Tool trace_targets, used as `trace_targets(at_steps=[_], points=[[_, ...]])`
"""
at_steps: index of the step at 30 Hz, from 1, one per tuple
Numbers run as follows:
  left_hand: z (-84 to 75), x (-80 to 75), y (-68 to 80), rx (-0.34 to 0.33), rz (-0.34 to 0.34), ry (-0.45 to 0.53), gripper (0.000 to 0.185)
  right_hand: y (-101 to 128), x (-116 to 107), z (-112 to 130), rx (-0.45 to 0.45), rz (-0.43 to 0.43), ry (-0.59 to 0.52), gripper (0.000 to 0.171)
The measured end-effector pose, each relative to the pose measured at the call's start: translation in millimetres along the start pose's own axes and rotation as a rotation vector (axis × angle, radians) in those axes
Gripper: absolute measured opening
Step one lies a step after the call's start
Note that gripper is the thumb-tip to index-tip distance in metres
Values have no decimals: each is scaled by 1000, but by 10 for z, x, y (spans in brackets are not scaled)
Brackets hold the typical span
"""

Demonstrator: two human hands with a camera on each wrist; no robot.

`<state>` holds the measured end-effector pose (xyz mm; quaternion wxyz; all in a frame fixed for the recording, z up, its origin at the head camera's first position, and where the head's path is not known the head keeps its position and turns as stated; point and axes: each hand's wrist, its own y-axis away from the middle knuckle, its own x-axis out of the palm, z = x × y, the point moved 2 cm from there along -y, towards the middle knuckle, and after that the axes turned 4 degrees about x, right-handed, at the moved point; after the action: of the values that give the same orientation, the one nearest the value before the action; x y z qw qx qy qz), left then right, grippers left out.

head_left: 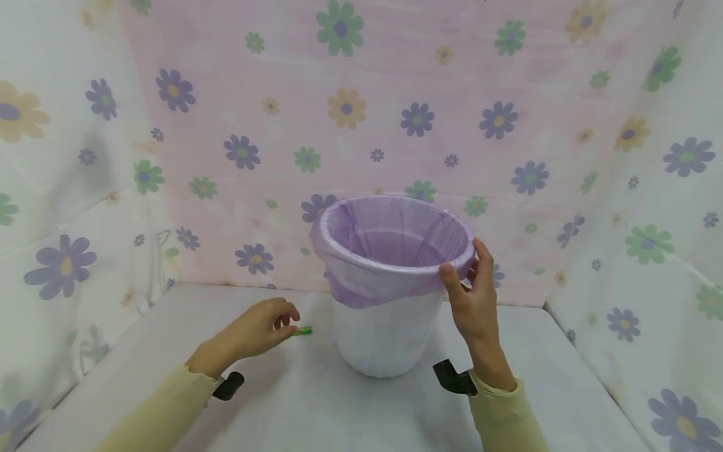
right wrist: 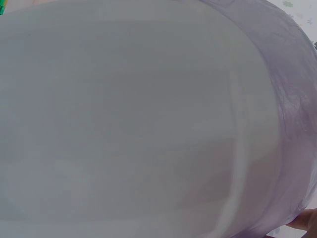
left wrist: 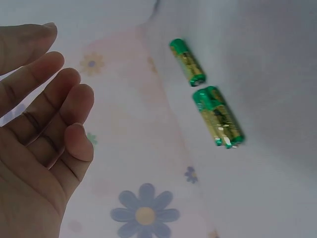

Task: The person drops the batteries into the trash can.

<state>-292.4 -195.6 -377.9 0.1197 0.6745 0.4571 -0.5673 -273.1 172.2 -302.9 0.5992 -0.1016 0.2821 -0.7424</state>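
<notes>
A white trash can stands upright, lined with a thin purple trash bag folded over its rim. My right hand grips that rim on its right side, thumb toward me and fingers round the far side. In the right wrist view, the can's pale wall fills most of the picture. To the left of the can, my left hand hovers with loosely bent fingers and holds nothing. Beyond its fingertips lie green-and-gold batteries: a single one and a close bundle of several batteries.
A white-covered table carries the can and batteries. Behind it hangs a pink flowered cloth, with white flowered cloths along both sides. Black curved pieces are attached at both wrists.
</notes>
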Motion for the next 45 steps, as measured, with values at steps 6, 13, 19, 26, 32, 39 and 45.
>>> trace_targets(at_steps=[6, 13, 19, 26, 32, 39, 45], points=[[143, 98, 95, -56, 15, 4, 12, 6, 22, 7, -1, 3, -5, 72], [304, 200, 147, -114, 35, 6, 15, 3, 6, 6, 4, 4, 8, 72], [459, 278, 100, -140, 45, 7, 17, -8, -29, 18, 6, -12, 22, 72], [605, 402, 119, -203, 91, -32, 17, 3, -17, 24, 13, -3, 23, 72], [666, 431, 156, -222, 101, -67, 17, 3, -4, 29, 0, -2, 16, 72], [667, 426, 176, -228, 108, -59, 18, 11, 2, 32, 5, 3, 4, 72], [680, 438, 182, -244, 113, -30, 18, 8, -5, 26, 18, -2, 11, 72]])
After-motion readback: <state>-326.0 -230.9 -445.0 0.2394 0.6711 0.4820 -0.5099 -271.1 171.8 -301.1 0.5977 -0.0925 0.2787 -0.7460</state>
